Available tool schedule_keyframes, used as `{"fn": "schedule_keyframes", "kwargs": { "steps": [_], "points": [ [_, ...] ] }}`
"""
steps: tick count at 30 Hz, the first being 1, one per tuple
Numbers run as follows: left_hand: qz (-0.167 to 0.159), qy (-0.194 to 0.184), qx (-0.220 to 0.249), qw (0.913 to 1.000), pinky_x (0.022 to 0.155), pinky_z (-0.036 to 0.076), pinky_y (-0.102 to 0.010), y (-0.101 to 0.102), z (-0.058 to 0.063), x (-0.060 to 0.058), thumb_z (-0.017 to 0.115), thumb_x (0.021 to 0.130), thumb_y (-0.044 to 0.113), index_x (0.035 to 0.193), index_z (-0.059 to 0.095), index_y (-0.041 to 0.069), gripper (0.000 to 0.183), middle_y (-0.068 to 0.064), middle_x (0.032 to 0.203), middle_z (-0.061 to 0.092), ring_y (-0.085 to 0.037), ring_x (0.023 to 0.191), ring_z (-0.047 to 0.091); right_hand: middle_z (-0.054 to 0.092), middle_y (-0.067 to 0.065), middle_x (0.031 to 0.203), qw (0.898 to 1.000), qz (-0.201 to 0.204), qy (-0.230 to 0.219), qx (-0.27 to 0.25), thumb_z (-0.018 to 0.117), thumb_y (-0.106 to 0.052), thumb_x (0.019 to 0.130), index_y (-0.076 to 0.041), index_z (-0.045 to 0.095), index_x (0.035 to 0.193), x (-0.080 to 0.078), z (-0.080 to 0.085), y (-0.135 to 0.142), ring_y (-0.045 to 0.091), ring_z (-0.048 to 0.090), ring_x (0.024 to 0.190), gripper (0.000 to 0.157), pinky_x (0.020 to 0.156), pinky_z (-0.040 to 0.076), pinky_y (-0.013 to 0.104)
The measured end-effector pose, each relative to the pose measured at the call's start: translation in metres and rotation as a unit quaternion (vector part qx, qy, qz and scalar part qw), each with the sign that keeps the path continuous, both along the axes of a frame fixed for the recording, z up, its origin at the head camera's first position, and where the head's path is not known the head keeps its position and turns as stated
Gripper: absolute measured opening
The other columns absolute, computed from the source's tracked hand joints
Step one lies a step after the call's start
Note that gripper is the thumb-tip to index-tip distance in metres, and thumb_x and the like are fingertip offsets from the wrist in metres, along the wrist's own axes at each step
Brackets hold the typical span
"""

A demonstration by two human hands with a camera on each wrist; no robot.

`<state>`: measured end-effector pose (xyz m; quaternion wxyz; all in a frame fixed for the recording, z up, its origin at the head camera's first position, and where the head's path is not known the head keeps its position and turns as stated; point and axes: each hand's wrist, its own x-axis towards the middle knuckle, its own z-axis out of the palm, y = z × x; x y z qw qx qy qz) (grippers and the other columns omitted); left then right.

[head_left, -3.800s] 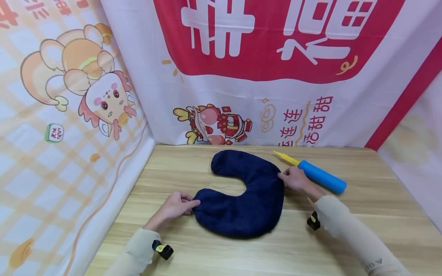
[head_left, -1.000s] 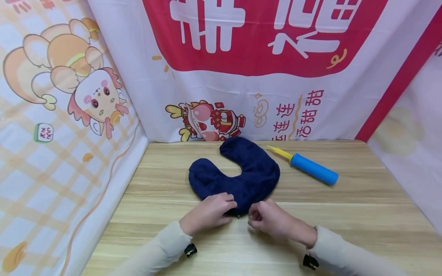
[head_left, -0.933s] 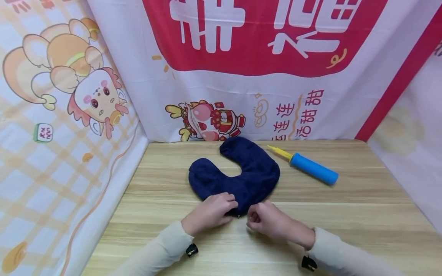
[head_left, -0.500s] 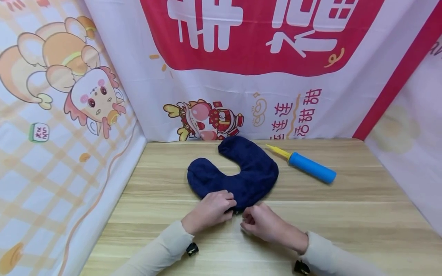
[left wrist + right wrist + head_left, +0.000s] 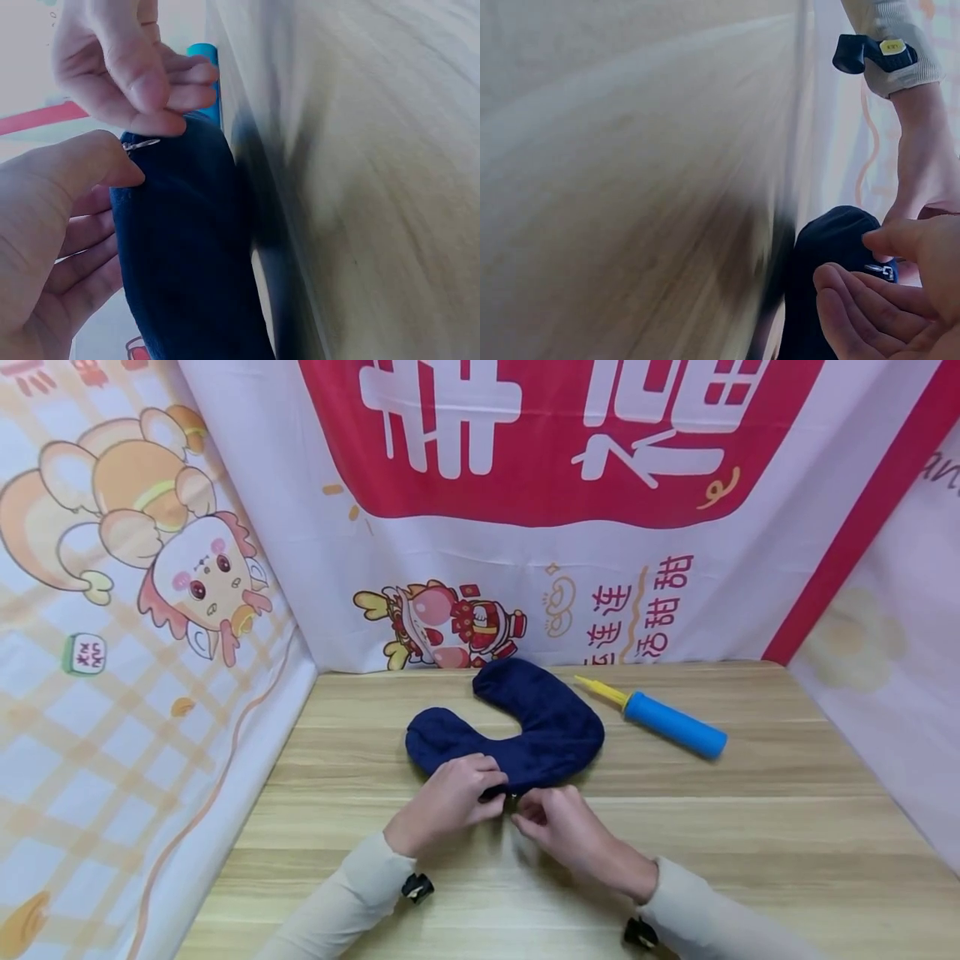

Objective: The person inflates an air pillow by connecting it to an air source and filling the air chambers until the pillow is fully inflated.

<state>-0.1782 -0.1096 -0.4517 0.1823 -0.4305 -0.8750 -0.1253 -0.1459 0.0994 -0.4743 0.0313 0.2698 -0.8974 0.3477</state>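
A dark navy U-shaped neck pillow (image 5: 555, 735) lies on the table, its opening facing the back left. My left hand (image 5: 453, 797) grips the pillow's near edge, thumb on one face and fingers on the other. Beside that thumb, a small metal zipper pull (image 5: 142, 143) hangs at the seam. Close by it is my right hand (image 5: 562, 827), its thumb and loosely bent fingers apart. In the right wrist view the zipper pull (image 5: 879, 270) shows between them, not pinched. The near edge is tipped up from the table.
A blue hand pump (image 5: 675, 724) with a yellow nozzle lies behind and right of the pillow. Printed cloth hangs along the table's back edge (image 5: 735, 663) and left side. Black wrist cameras (image 5: 417, 887) are strapped to both sleeves.
Since the earliest frame the pillow has turned, bringing its outer curve to the front, and both hands have come to that edge. Lately the edge has risen and my right hand has moved left.
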Motion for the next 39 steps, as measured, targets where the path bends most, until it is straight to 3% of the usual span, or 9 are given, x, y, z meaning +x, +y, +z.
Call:
{"fn": "schedule_keyframes", "kwargs": {
  "steps": [10,17,23,30,39],
  "points": [
    [0.010,0.008,-0.020,0.9997,0.066,0.051,-0.021,0.005,-0.001,0.003,0.073,0.082,0.027,0.093,0.070,0.017,0.015,0.007,0.085,0.060,-0.006,0.076,0.054,0.071,-0.009,0.073,0.999,-0.037,0.019,0.009,0.071,-0.024,0.087,-0.018,0.071,0.080,-0.006,0.004,-0.004,-0.006,0.061,0.063,0.009,0.057,0.049,0.010],
    [0.030,0.039,-0.023,0.9985,0.069,0.052,-0.023,0.009,-0.002,0.006,0.074,0.083,0.022,0.092,0.070,0.016,0.012,0.005,0.086,0.061,-0.010,0.077,0.055,0.071,-0.010,0.072,0.998,-0.055,0.021,0.020,0.069,-0.023,0.088,-0.018,0.072,0.078,-0.008,0.008,-0.006,-0.008,0.059,0.062,0.011,0.056,0.047,0.010],
    [0.032,0.067,0.006,0.9972,0.070,0.052,-0.023,0.008,-0.003,0.005,0.075,0.080,0.019,0.091,0.072,0.015,0.012,0.005,0.085,0.064,-0.011,0.076,0.057,0.068,-0.012,0.068,0.997,-0.056,0.041,0.017,0.068,-0.018,0.087,-0.018,0.071,0.078,-0.009,0.012,-0.007,-0.008,0.056,0.059,0.010,0.055,0.046,0.010],
    [0.024,0.090,0.006,0.9956,0.069,0.051,-0.022,0.007,-0.003,0.004,0.074,0.080,0.018,0.088,0.073,0.015,0.009,0.006,0.083,0.064,-0.010,0.074,0.056,0.062,-0.017,0.063,0.996,-0.054,0.066,0.013,0.067,-0.019,0.087,-0.021,0.067,0.074,-0.007,0.013,-0.007,-0.010,0.049,0.053,0.013,0.051,0.043,0.011],
    [0.026,0.093,0.000,0.9954,0.071,0.052,-0.021,0.005,-0.004,0.006,0.075,0.081,0.019,0.087,0.074,0.015,0.007,0.007,0.083,0.066,-0.009,0.076,0.057,0.051,-0.018,0.057,0.991,-0.040,0.119,0.038,0.065,-0.019,0.087,-0.022,0.063,0.070,-0.007,0.016,-0.005,-0.008,0.044,0.050,0.018,0.047,0.037,0.010]
  ]
}}
